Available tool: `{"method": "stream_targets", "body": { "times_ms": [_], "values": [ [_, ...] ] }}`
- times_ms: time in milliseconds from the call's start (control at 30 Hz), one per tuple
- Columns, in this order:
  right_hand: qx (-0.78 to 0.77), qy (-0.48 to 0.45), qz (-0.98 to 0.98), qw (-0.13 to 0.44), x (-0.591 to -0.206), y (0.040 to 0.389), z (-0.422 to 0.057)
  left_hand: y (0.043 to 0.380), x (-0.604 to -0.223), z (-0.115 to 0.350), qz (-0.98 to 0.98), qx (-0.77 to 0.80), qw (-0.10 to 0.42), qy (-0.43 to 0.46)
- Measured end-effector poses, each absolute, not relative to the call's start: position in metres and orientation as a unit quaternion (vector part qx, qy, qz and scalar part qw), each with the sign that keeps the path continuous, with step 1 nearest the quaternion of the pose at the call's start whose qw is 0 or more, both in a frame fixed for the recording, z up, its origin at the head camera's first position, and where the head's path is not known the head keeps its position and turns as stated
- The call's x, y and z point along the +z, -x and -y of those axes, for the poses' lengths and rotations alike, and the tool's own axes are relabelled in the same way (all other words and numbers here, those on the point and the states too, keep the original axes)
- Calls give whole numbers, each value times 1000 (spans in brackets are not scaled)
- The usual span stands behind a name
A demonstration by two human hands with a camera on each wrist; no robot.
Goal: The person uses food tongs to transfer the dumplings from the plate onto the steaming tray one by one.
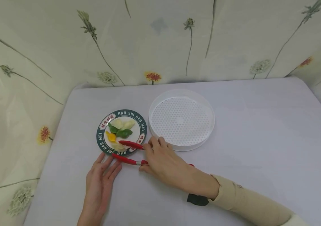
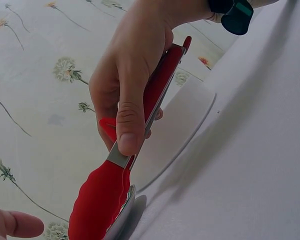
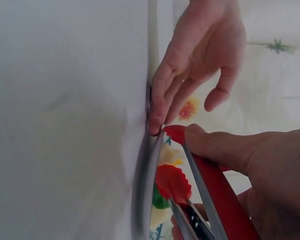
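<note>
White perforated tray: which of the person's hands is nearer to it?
Right. The right hand, gripping red tongs, is close by the near-left edge of the tray; the left hand is farther left, by the near rim of the plate.

Bkgd: pale cloth (image 1: 234, 37) behind tbl & along L and R sides, a bit wrinkled at L. Print on it: thin stems (image 1: 191, 37), green buds (image 1: 189, 23), pale puffy seed heads (image 1: 260, 66), red-orange flowers (image 1: 153, 76), one approx. mid rear edge, another beside L edge. Tbl (image 1: 262, 131): whitish top, rounded rear corners. L wrist view: tiny dark speck (image 2: 218, 112) on top.
</note>
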State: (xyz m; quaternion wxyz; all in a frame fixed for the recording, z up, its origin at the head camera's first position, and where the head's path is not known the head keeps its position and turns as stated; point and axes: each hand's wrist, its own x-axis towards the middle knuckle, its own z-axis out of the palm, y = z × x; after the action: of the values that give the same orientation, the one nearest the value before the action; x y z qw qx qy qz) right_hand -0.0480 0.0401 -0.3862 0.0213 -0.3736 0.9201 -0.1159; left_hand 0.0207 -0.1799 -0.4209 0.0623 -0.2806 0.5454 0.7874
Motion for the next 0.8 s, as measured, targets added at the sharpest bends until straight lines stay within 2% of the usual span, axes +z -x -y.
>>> {"method": "stream_targets", "body": {
  "times_ms": [300, 800],
  "values": [
    [-110, 373, -921, -2, -388, 53, -38, -19, -424, 180, -540, 798, 53, 263],
    [-101, 370, -923, 10, -391, 52, -41, -21, -426, 181, -537, 800, 53, 263]
  ]
}}
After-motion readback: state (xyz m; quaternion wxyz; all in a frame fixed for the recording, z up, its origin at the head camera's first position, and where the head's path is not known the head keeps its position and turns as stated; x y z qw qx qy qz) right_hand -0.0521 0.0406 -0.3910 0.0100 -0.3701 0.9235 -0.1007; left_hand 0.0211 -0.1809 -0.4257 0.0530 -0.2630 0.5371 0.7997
